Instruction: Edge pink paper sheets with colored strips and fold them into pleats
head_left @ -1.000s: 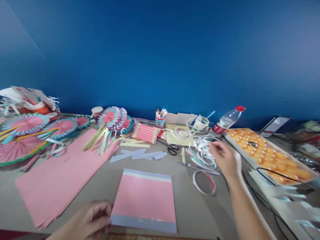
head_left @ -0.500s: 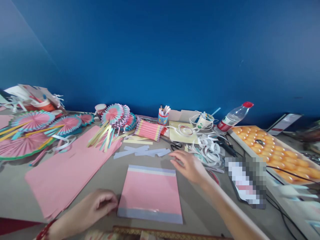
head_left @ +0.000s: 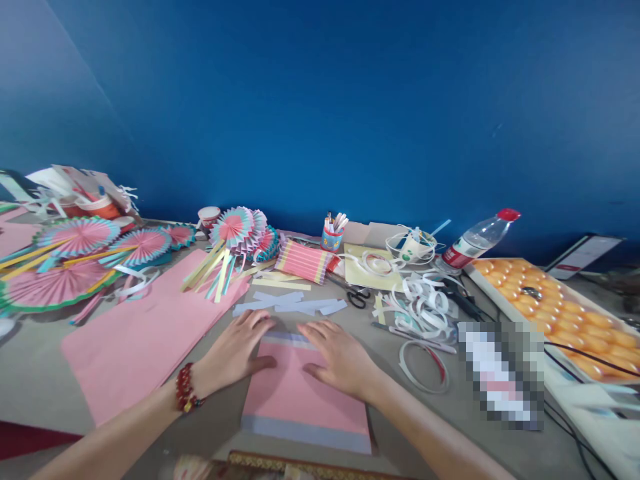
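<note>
A pink paper sheet point(head_left: 305, 400) with lilac bands along its far and near edges lies flat in front of me. My left hand point(head_left: 240, 350), a red bead bracelet at the wrist, rests at its far left corner with fingers spread. On the far right part of the sheet lies my right hand point(head_left: 340, 357), palm down, fingers outstretched. Both hands partly cover the far lilac band, and neither grips anything. Just beyond the fingertips are loose lilac paper strips point(head_left: 290, 303). Black-handled scissors point(head_left: 358, 297) lie behind the right hand.
To the left are a pink paper stack point(head_left: 135, 333) and pleated paper fans point(head_left: 83, 237). Curled white strips point(head_left: 425, 307), a tape ring point(head_left: 423, 367), a tilted bottle point(head_left: 480, 240) and cables sit right. A pen cup point(head_left: 333, 237) stands by the blue wall.
My left hand has moved forward and right from beside the sheet onto its far edge. My right hand has come left and nearer, from by the strips onto the sheet.
</note>
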The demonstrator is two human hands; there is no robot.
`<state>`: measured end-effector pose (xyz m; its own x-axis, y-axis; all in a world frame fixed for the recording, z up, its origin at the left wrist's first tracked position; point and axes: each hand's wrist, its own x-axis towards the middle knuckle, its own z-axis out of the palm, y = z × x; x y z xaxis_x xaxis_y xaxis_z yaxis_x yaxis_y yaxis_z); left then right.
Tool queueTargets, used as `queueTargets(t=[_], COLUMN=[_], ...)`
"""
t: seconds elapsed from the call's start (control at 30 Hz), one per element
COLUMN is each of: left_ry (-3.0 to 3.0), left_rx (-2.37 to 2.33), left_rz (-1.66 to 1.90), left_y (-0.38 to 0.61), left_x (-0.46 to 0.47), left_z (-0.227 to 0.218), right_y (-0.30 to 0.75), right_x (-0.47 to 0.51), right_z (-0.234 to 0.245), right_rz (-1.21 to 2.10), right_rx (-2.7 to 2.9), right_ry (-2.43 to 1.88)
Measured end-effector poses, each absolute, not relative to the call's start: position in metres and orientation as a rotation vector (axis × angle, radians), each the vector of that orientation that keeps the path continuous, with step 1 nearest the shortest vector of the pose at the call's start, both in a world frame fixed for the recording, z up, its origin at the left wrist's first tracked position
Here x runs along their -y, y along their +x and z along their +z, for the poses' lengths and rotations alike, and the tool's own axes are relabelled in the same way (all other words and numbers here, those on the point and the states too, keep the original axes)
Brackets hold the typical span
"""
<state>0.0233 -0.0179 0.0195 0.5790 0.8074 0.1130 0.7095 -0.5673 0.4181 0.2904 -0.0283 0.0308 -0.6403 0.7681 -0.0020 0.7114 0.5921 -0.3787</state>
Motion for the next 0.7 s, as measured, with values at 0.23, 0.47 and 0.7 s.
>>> queueTargets(t=[0.23, 0.47, 0.7], left_ry=[2.568, 2.589, 2.553], left_rx=[-1.165, -1.102, -1.094], left_rz=[0.363, 0.363, 0.368], left_y=[0.032, 0.038, 0.044], left_x=[0.008, -0.004, -0.005], left_z=[0.018, 0.021, 0.022], right_y=[0.289, 0.288, 0.287], right_x=[0.03, 0.031, 0.033], right_z=[0.022, 0.025, 0.025], right_rz=[0.535, 0.597, 0.591], right_rx=[2.645, 2.643, 2.602], right_ry=[-1.268, -1.249, -1.252])
